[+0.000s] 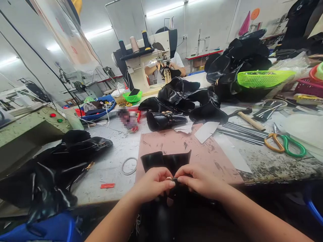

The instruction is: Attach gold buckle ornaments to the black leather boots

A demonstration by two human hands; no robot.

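My left hand (pixel 153 183) and my right hand (pixel 199 179) meet at the near edge of the table, both pinched on a glossy black leather piece (pixel 165 161). Its upper end flares out over a pink work mat (pixel 176 144); its lower end hangs below the table edge. A small metal ring or buckle (pixel 168 179) shows between my fingertips. Both hands have their fingers closed tightly on the leather around that ring.
Piles of black leather pieces lie at left (pixel 58 168) and centre back (pixel 181 104). Scissors (pixel 285 144), a hammer (pixel 248 119) and dark strips lie at right. A loose ring (pixel 129 165) rests left of the mat. A person sews at a machine (pixel 151 64) behind.
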